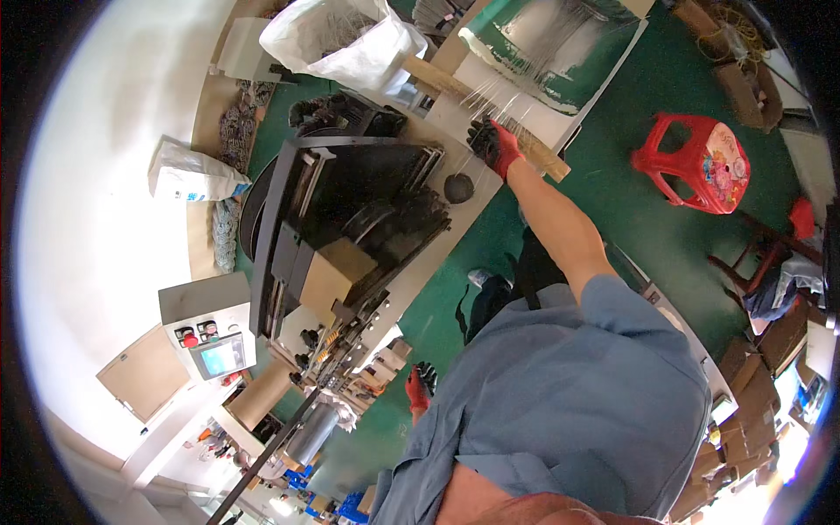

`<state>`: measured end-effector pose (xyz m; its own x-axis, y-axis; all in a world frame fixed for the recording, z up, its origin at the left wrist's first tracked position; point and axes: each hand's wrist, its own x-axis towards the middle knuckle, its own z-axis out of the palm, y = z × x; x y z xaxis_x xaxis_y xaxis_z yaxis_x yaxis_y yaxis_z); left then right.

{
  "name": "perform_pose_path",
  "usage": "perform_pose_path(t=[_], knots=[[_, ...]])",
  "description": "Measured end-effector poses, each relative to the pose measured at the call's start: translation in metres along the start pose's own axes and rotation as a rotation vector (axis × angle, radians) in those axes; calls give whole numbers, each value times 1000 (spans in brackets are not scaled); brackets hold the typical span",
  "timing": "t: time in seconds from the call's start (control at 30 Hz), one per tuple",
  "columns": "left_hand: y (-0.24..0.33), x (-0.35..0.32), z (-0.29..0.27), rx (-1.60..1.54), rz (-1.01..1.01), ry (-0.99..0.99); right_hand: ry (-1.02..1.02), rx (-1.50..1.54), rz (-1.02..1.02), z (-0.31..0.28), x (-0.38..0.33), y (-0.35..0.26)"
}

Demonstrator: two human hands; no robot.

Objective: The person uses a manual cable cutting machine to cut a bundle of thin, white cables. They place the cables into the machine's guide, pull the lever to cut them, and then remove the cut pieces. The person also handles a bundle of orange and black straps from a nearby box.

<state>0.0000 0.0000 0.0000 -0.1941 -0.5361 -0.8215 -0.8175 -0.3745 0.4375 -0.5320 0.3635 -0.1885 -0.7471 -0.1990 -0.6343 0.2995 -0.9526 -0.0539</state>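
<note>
My right hand [495,147], in a red glove with black fingers, reaches out to the worktable beside a wooden bar [547,160]. Its fingers are closed at the near ends of several thin shiny metal rods [507,107], which fan out across the bar. A thin line like one rod slants down from the fingers toward a round dark disc [458,188] on the machine's pale top. My left hand [421,386], gloved the same way, hangs low beside my body near the machine. Its fingers look loosely apart, with nothing visible in them.
A dark-framed machine [367,197] stands to the left, with a control box [208,324] carrying a screen and red button. Beyond are a white sack [341,44] and a green-and-white sheet-covered table [560,52]. A red plastic stool [700,162] stands right; cartons [752,394] line that side.
</note>
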Motion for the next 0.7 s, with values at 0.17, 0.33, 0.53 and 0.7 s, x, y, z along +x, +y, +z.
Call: perform_pose_path(t=[0.17,0.33,0.53,0.7], knots=[[-35,36,14,-156,-72,-178,154,-144,-167,13,-12,-23],[4,38,75,-93,4,-314,-46,-175,38,-31,-61,-55],[123,12,201,261,323,-597,-61,-289,21,-45,-170,-60],[192,-27,267,563,673,-924,-63,-534,-51,-27,-279,-44]])
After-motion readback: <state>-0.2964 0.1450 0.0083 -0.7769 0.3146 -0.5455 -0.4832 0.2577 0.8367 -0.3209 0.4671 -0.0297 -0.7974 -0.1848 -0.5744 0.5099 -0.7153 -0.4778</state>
